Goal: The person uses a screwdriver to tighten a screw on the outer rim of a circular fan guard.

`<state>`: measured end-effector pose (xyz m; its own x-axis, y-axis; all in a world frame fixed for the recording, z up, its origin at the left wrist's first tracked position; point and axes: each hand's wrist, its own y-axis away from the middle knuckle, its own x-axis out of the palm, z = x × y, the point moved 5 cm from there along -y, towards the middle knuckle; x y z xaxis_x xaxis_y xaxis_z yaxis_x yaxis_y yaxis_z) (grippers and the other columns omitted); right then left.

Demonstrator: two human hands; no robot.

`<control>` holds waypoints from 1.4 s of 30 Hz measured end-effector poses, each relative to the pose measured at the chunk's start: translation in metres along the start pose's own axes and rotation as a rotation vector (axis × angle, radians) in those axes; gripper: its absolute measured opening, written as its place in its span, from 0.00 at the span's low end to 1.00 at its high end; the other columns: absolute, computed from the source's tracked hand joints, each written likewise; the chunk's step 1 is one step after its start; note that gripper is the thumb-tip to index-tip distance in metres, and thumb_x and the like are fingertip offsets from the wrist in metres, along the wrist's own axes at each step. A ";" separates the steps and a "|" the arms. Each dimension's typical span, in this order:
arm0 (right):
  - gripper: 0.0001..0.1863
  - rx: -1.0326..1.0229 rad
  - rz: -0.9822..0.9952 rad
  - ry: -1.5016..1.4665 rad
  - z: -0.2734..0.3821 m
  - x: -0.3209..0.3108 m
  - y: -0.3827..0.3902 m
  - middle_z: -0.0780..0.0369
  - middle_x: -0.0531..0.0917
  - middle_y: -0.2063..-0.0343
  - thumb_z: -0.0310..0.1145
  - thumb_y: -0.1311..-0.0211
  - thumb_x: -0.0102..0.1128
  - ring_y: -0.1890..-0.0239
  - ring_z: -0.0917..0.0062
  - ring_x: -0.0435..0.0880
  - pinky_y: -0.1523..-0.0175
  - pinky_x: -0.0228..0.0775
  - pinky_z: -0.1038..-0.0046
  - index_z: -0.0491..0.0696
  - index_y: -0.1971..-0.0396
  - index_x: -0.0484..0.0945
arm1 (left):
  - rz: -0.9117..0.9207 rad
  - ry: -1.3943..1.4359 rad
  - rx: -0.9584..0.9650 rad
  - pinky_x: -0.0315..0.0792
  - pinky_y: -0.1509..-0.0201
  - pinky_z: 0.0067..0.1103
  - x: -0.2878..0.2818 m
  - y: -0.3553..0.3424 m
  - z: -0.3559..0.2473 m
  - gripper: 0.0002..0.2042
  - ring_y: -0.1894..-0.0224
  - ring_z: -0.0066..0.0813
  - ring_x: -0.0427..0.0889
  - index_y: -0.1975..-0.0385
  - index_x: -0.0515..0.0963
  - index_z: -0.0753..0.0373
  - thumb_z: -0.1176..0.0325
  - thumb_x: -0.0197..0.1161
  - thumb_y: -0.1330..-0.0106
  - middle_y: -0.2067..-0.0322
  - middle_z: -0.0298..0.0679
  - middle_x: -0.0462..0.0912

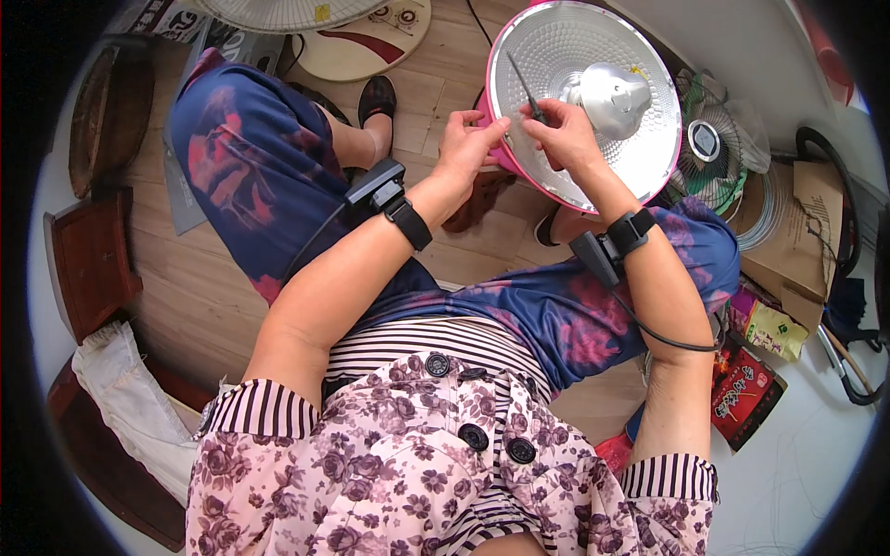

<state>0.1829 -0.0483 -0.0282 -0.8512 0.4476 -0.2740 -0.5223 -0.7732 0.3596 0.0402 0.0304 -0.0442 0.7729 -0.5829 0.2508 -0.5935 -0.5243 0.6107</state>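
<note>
A round reflector heater (556, 56) with a pink rim and a dimpled silver dish stands tilted in front of me, a silver dome at its centre. My left hand (470, 141) grips its rim at the near left, thumb on the edge and fingers bent around the outside. Over the dish, my right hand (565, 134) holds a screwdriver (525, 82) by the handle, its thin dark shaft pointing up and left. The shaft tip appears clear of the central dome. Most of the handle is hidden by my fingers.
Right of the heater are a green-edged fan (705, 144), a coil of wire (762, 218) and an open cardboard box (807, 222). A cream round base (371, 46) lies at the far left. Wooden furniture (93, 264) lines the left side. My knees flank the wooden floor (195, 287).
</note>
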 end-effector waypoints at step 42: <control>0.10 -0.197 0.123 0.368 0.074 -0.070 0.053 0.61 0.84 0.77 0.26 0.50 0.66 0.72 0.85 0.80 0.64 0.74 0.81 0.37 0.67 0.83 | -0.136 -0.594 0.673 0.71 0.51 0.29 0.001 0.004 -0.018 0.06 0.56 0.39 0.74 0.75 0.84 0.58 0.77 0.64 0.52 0.65 0.43 0.75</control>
<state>0.2114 -0.0872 0.0756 -0.8129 0.1844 -0.5524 -0.3680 -0.8978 0.2418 0.0427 0.0396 -0.0281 0.7135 -0.6160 -0.3338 -0.6555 -0.7551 -0.0076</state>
